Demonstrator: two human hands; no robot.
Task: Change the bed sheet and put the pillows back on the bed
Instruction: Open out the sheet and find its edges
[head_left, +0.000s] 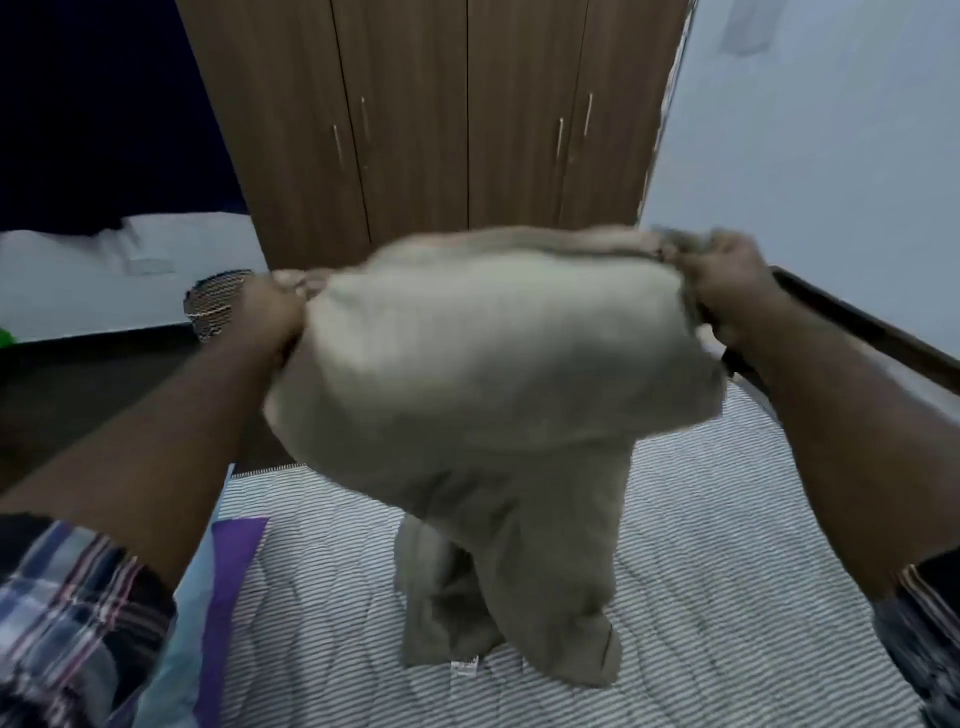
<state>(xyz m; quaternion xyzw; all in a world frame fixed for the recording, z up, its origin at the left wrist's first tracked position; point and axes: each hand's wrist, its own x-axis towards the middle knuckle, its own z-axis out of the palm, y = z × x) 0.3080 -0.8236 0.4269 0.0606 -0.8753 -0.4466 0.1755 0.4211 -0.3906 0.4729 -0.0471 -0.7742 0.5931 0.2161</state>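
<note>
- Left hand (270, 312) and right hand (727, 291): fingers curled, gripping opposite top corners of grey-beige sheet (498, 374);
- sheet bunched between fingers; tail hangs below onto striped mattress (727, 545).

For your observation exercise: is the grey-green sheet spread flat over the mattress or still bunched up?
Bunched, not spread. Both hands, left hand and right hand, grip the sheet aloft; its folds trail onto the bare striped mattress.
</note>
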